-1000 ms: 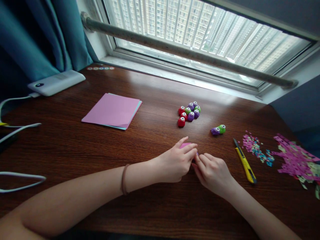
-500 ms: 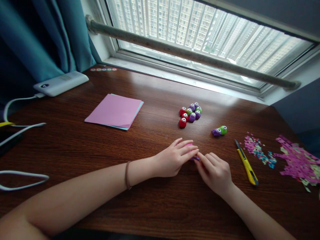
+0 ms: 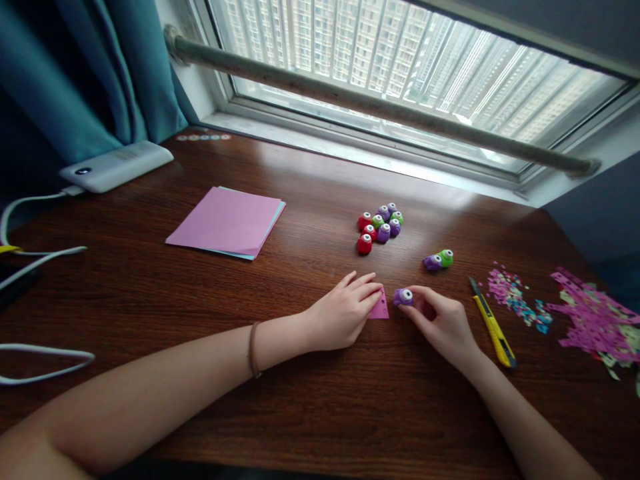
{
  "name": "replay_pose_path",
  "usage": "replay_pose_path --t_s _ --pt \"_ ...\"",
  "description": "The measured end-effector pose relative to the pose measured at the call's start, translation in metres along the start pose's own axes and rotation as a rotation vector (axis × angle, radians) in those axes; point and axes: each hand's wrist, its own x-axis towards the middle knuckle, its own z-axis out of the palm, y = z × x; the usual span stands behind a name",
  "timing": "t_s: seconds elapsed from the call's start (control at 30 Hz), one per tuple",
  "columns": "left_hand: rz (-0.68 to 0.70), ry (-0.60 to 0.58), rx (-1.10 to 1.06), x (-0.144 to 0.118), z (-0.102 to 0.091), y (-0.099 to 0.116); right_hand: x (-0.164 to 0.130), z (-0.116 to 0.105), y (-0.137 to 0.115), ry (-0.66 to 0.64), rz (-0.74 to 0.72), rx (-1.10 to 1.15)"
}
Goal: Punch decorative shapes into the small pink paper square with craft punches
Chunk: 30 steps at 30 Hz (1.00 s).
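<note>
My left hand (image 3: 345, 311) rests on the brown wooden table (image 3: 310, 400), its fingertips pressing a small pink paper strip (image 3: 380, 309) flat. Just to the right, my right hand (image 3: 440, 321) pinches a small purple paper punch (image 3: 403, 297) between thumb and fingers, a little apart from the strip. A cluster of several red, green and purple punches (image 3: 380, 225) sits farther back. One purple and one green punch (image 3: 439, 259) lie side by side at the right.
A stack of pink and blue paper sheets (image 3: 227, 222) lies at the left. A yellow utility knife (image 3: 491, 322) lies right of my right hand, with punched paper scraps (image 3: 590, 320) beyond it. A white power bank (image 3: 115, 165) and cables (image 3: 40, 257) sit at the far left.
My hands were together over the pink strip with the purple punch hidden between them. Now the right hand has drawn the punch off to the right, and the strip lies exposed under my left fingertips.
</note>
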Motion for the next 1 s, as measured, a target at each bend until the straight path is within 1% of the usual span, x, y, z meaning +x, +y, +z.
replay_pose_path --t_s 0.07,0.2,0.33,0.6,0.7,0.73,0.8,0.83,0.9,0.97,1.0 --pt "-0.003 -0.001 0.007 0.000 0.000 0.000 0.006 -0.006 0.006 0.090 0.079 0.012" --pt "-0.011 0.003 0.015 0.000 0.000 0.000 0.016 -0.012 0.024 0.270 0.207 -0.080" --pt "-0.016 0.016 0.017 0.000 0.000 0.000 0.021 -0.013 0.038 0.319 0.281 -0.111" --pt "-0.019 0.069 0.044 -0.002 0.001 0.001 0.024 -0.011 0.044 0.316 0.306 -0.101" --pt "-0.005 0.112 0.047 -0.003 0.003 0.001 0.022 -0.011 0.041 0.352 0.309 -0.108" --pt "-0.004 0.128 0.035 -0.003 0.003 0.000 0.021 -0.010 0.038 0.381 0.289 -0.106" --pt "-0.016 0.165 -0.017 -0.002 0.003 0.000 0.016 -0.008 0.029 0.403 0.184 -0.075" --pt "-0.030 0.190 -0.056 -0.002 0.002 -0.001 0.014 -0.006 0.023 0.378 0.104 -0.045" --pt "-0.064 0.241 -0.134 0.000 0.001 -0.001 0.009 -0.001 0.010 0.237 -0.036 0.013" --pt "-0.092 0.287 -0.189 0.002 0.000 -0.002 0.005 0.006 0.000 0.079 -0.125 0.063" --pt "-0.099 0.301 -0.204 0.002 0.001 -0.002 0.004 0.009 -0.004 0.020 -0.152 0.090"
